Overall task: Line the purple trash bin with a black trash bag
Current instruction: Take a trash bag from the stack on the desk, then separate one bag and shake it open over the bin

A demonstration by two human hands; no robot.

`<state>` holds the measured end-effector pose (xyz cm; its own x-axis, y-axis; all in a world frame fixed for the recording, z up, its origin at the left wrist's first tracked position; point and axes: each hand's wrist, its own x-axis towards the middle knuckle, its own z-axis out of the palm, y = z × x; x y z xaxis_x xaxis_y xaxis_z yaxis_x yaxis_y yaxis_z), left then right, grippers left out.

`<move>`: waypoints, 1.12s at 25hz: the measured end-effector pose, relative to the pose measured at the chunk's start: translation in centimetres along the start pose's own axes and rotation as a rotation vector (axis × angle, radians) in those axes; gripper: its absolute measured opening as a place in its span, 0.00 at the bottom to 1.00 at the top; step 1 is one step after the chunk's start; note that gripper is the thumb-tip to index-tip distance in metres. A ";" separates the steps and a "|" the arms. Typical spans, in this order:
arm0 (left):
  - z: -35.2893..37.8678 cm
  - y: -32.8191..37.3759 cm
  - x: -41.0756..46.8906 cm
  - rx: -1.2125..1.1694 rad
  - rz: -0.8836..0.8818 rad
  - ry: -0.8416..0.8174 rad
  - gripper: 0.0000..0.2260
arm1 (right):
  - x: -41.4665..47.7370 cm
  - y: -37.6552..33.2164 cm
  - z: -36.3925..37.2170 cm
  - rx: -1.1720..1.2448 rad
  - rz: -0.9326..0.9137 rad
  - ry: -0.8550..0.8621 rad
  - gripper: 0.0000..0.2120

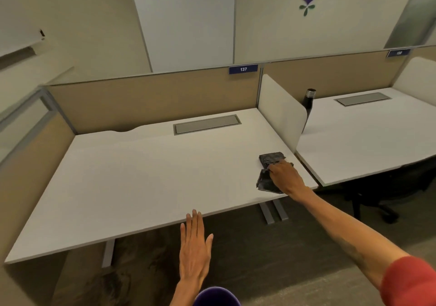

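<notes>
A folded black trash bag (pixel 269 161) lies near the right end of the white desk (pixel 146 171). My right hand (pixel 286 176) rests on top of the bag, fingers curled over its near part and hiding some of it. My left hand (pixel 194 249) hovers flat with fingers spread, just in front of the desk's front edge, holding nothing. Only the rounded top of the purple trash bin (pixel 215 297) shows at the bottom edge of the view, below my left wrist.
A grey cable hatch (pixel 207 124) sits in the desk's back. A white divider panel (pixel 280 112) separates a second desk (pixel 365 140) on the right, where a black bottle (pixel 308 100) stands. A black office chair (pixel 389 187) is under that desk. Tan partitions enclose the back and left.
</notes>
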<state>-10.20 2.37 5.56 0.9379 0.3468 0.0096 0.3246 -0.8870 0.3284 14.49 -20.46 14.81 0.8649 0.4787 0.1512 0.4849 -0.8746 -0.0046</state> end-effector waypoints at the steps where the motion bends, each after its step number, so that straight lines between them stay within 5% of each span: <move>1: -0.5 -0.4 -0.8 -0.047 0.023 -0.003 0.32 | -1.2 -2.0 -0.8 0.004 -0.025 -0.028 0.14; 8: -4.7 -2.2 -6.2 -0.433 0.183 0.036 0.43 | -10.4 -16.1 -6.0 0.036 -0.247 -0.193 0.13; 15: -7.4 -2.5 -7.4 -0.893 0.034 -0.041 0.49 | -15.0 -22.0 -12.1 0.214 -0.314 -0.187 0.11; 17: -7.2 -3.8 -7.7 -0.929 0.021 -0.076 0.42 | -14.2 -20.5 -13.8 0.326 -0.232 -0.078 0.12; 21: -7.0 -4.8 -8.9 -1.168 -0.044 -0.113 0.11 | -12.0 -15.4 -13.7 0.502 0.014 0.056 0.10; 28: -7.8 -1.3 -9.5 -1.374 -0.272 0.005 0.08 | -15.2 -14.4 -7.0 0.592 0.268 0.034 0.20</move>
<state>-20.45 2.65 12.38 0.8641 0.4614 -0.2009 0.1134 0.2103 0.9710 -6.49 -15.70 19.54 0.9659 0.2388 0.1001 0.2510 -0.7685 -0.5886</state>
